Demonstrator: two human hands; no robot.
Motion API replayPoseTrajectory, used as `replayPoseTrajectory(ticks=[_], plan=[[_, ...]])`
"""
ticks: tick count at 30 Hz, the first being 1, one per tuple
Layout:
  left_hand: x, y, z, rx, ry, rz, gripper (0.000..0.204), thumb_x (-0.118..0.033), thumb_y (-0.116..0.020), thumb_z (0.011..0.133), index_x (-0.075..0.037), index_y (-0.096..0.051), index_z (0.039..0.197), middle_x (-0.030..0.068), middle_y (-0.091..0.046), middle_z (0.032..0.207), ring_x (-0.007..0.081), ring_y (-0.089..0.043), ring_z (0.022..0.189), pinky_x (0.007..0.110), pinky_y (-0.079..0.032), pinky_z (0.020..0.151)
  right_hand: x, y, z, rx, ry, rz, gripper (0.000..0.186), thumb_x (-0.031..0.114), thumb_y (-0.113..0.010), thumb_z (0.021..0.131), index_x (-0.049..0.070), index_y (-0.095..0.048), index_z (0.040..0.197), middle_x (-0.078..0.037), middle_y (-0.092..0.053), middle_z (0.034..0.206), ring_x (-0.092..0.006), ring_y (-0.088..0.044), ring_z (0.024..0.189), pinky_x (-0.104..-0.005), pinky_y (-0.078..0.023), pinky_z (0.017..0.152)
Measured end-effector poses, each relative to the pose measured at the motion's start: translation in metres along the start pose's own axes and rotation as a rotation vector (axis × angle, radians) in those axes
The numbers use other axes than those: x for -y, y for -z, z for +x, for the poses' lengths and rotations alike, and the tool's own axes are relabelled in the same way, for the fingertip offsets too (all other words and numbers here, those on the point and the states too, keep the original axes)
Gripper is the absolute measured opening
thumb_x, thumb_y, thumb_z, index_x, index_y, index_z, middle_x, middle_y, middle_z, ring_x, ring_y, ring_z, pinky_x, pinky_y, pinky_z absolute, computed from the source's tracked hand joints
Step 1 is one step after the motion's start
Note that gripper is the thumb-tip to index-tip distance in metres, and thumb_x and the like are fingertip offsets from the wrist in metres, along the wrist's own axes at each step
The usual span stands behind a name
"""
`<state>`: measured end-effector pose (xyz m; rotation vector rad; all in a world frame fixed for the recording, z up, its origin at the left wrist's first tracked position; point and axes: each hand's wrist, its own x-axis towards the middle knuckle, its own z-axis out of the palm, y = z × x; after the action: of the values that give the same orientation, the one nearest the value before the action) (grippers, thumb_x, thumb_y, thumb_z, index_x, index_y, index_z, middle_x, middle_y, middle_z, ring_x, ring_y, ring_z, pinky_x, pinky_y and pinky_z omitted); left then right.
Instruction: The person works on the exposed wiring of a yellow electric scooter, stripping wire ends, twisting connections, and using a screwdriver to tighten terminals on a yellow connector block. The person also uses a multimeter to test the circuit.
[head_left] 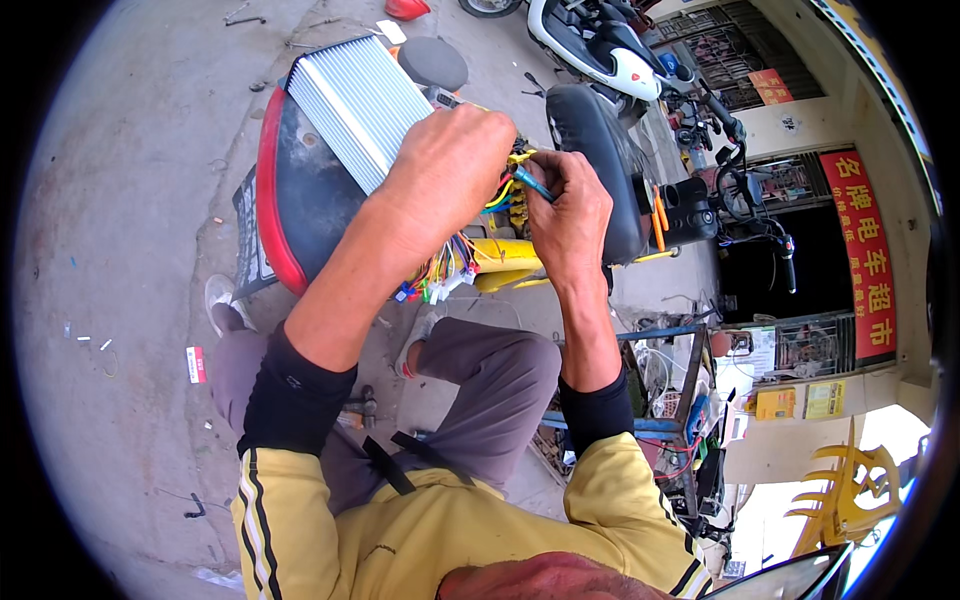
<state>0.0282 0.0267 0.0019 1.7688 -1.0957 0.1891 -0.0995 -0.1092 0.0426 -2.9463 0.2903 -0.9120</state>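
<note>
My right hand (pixel 574 215) pinches a slim teal rod (pixel 533 184), perhaps a screwdriver handle, over the wiring bay of a yellow electric scooter (pixel 503 254). Close to its left, my left hand (pixel 455 160) is closed, back upward; its fingertips and whatever they hold are hidden. Yellow and green wires (pixel 497 197) run between the hands. Below my left wrist hangs a bundle of thin coloured wires with small plugs (pixel 447 283). A silver finned controller box (pixel 350 100) lies on the black rear seat (pixel 300 165), beside my left hand.
A raised black seat (pixel 590 150) stands right of my hands, with orange-handled pliers (pixel 659 217) beyond. A white scooter (pixel 590 55) is parked behind. At the right is a cluttered metal rack (pixel 690 385). A hammer (pixel 369 405) lies on the ground near my feet.
</note>
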Motion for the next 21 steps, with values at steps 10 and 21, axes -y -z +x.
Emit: replayPoseTrajectory(ticks=[10, 21], plan=[[-0.003, 0.005, -0.001, 0.013, 0.035, -0.012, 0.016, -0.011, -0.073, 0.093, 0.004, -0.076, 0.094, 0.0233, -0.074, 0.091, 0.0431, -0.073, 0.094, 0.054, -0.056, 0.086, 0.018, 0.001, -0.029, -0.087, -0.113, 0.12, 0.015, 0.007, -0.086, 0.091, 0.0, -0.074, 0.096, -0.01, -0.065, 0.079, -0.0176, -0.059, 0.061, -0.0335, -0.05, 0.06], [-0.004, 0.007, 0.0, 0.042, 0.043, -0.003, 0.014, -0.008, -0.074, 0.092, 0.005, -0.077, 0.096, 0.0246, -0.075, 0.093, 0.0435, -0.073, 0.095, 0.054, -0.056, 0.086, 0.029, -0.014, -0.024, -0.105, -0.284, 0.024, 0.019, 0.01, -0.089, 0.084, -0.003, -0.078, 0.093, -0.009, -0.074, 0.073, -0.01, -0.064, 0.064, -0.0301, -0.053, 0.063]])
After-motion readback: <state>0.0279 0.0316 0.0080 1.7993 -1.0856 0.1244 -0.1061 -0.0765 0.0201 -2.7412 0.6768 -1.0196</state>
